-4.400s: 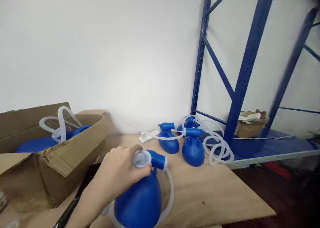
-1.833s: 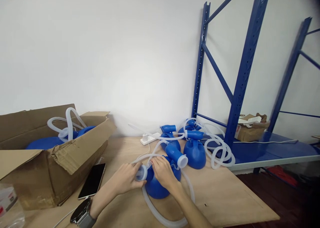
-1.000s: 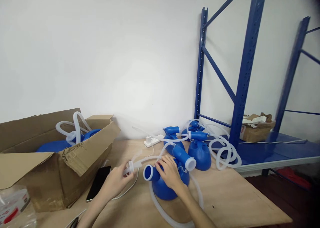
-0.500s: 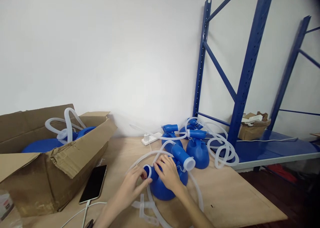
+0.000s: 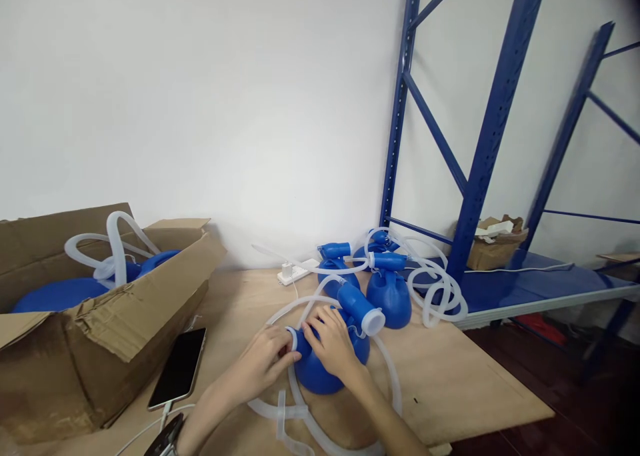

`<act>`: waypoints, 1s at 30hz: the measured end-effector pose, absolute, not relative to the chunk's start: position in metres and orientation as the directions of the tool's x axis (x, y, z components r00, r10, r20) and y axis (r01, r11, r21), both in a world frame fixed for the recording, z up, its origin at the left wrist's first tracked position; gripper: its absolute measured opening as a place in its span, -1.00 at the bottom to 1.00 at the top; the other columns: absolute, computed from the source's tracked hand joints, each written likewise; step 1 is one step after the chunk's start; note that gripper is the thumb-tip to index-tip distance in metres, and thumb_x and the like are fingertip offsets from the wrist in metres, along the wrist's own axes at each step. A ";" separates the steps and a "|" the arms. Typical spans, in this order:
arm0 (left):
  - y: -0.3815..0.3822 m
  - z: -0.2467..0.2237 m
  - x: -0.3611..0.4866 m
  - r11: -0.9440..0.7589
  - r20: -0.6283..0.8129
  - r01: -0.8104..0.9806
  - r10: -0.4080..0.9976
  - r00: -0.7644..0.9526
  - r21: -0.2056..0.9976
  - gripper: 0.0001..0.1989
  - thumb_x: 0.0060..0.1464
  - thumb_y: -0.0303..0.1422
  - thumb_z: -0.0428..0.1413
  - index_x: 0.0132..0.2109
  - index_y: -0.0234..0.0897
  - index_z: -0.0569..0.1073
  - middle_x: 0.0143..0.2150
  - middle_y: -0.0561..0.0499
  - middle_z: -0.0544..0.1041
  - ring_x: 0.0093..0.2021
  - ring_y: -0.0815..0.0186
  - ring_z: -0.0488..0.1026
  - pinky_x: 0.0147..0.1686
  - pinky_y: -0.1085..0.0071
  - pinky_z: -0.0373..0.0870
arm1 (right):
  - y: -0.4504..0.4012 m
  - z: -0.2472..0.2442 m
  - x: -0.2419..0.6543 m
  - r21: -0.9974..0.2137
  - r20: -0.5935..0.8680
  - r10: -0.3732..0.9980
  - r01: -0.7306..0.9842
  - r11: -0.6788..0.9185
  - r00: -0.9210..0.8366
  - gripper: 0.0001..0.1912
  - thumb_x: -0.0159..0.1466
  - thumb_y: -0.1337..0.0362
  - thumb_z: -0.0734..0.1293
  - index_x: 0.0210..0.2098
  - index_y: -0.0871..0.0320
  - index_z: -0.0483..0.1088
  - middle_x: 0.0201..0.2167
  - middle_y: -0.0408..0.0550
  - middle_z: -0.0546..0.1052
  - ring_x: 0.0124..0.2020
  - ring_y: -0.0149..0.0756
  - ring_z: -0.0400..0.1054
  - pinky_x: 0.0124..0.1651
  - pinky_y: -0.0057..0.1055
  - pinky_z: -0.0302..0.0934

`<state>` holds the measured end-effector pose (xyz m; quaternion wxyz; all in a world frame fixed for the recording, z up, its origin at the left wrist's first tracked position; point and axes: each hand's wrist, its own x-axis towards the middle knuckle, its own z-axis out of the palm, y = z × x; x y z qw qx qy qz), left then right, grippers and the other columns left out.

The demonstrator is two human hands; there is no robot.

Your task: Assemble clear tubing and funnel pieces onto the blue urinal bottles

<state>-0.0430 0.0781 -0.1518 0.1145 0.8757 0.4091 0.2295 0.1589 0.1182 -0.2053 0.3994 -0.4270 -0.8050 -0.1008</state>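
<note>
A blue plastic urinal bottle [image 5: 320,376] lies tilted on the wooden table, its mouth turned to the left. Around that mouth sits a translucent white ring [image 5: 293,338], and my left hand [image 5: 270,353] pinches it with thumb and fingers, partly covering the opening. My right hand [image 5: 330,339] is closed over the bottle's neck and upper body, steadying it from the right. Just beyond my right hand is a blue tubular funnel [image 5: 357,307] with a white rim, joined to a clear hose [image 5: 395,376] that loops around the bottle. A translucent strap [image 5: 281,416] lies in front.
More blue bottles [image 5: 390,299] with coiled hoses [image 5: 440,296] stand at the back right. On the left are an open cardboard box [image 5: 145,309] holding similar parts and a phone [image 5: 179,369] on a cable. A power strip [image 5: 299,271] lies by the wall; blue shelving [image 5: 493,136] rises at right.
My left fingers have moved from the ring's near side to close over the bottle's mouth. My right hand keeps its place on the bottle. The whole view has shifted slightly.
</note>
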 end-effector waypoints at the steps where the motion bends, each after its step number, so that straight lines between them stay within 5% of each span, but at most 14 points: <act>1: 0.079 -0.152 -0.044 -0.657 0.309 0.654 0.754 0.580 0.374 -0.69 0.35 -0.18 -0.02 -0.36 -0.22 0.33 -0.35 0.05 0.46 -0.29 0.27 0.40 -0.16 0.35 0.32 | 0.118 -0.204 0.159 -0.177 0.725 0.608 0.766 0.618 -0.324 -0.72 0.45 0.27 0.21 -0.34 0.10 0.48 -0.33 -0.05 0.50 -0.22 -0.18 0.33 -0.05 -0.23 0.12; 19: 0.073 -0.135 -0.046 -0.550 0.141 0.655 0.810 0.568 0.519 -0.71 0.25 -0.13 -0.03 -0.35 -0.21 0.32 -0.37 0.04 0.46 -0.34 0.26 0.35 -0.26 0.34 0.27 | 0.114 -0.194 0.159 -0.149 0.691 0.614 0.755 0.639 -0.383 -0.72 0.43 0.27 0.27 -0.40 0.14 0.47 -0.34 -0.05 0.50 -0.23 -0.23 0.31 -0.09 -0.28 0.09; 30: 0.074 -0.149 -0.022 -0.375 0.266 0.723 0.926 0.267 0.580 -0.57 0.17 0.00 -0.07 -0.52 -0.18 0.19 -0.57 0.09 0.33 -0.51 0.31 0.26 -0.43 0.38 0.12 | 0.113 -0.199 0.151 -0.182 0.630 0.705 0.821 0.541 -0.325 -0.68 0.47 0.21 0.21 -0.31 0.12 0.53 -0.25 -0.02 0.57 -0.13 -0.20 0.37 0.09 -0.20 0.05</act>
